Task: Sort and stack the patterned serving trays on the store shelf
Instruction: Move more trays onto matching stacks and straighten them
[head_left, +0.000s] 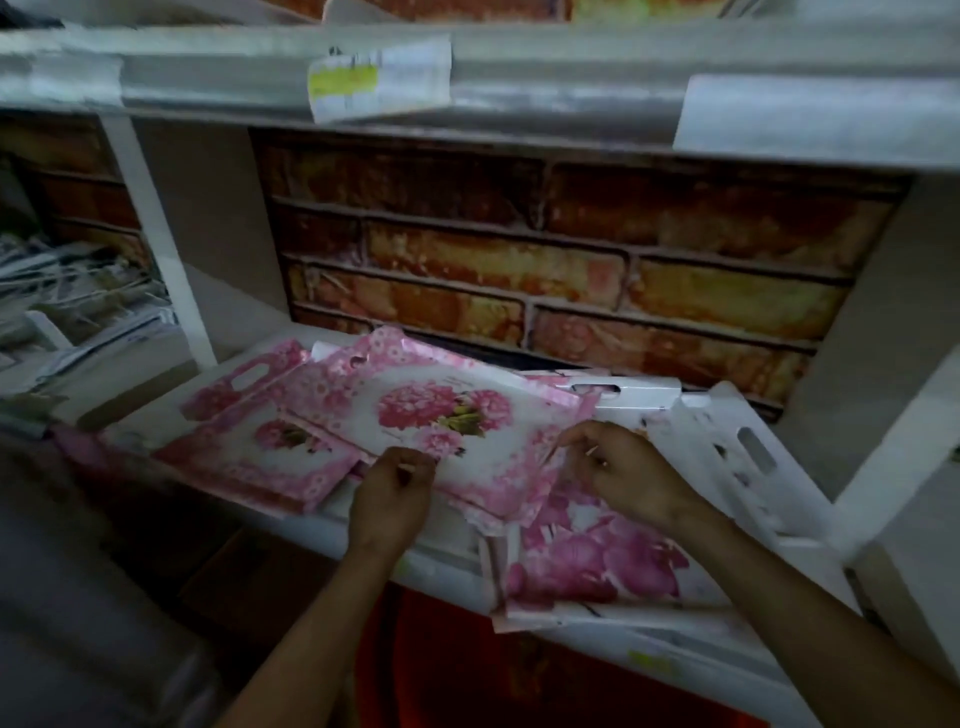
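We hold the top floral tray (441, 410) by its near edge, our left hand (392, 493) and right hand (623, 478) both pinching it with curled fingers. It lies tilted across 2 others, a smaller pink tray (270, 452) and a big-petal tray (597, 561), on the white shelf (441, 564)

dim, dark lower left | motion blur | edges bowed, vignetted

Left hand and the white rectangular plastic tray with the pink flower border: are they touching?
Touching. The head view shows the left hand with curled fingers pinching the near edge of the pink-bordered tray.
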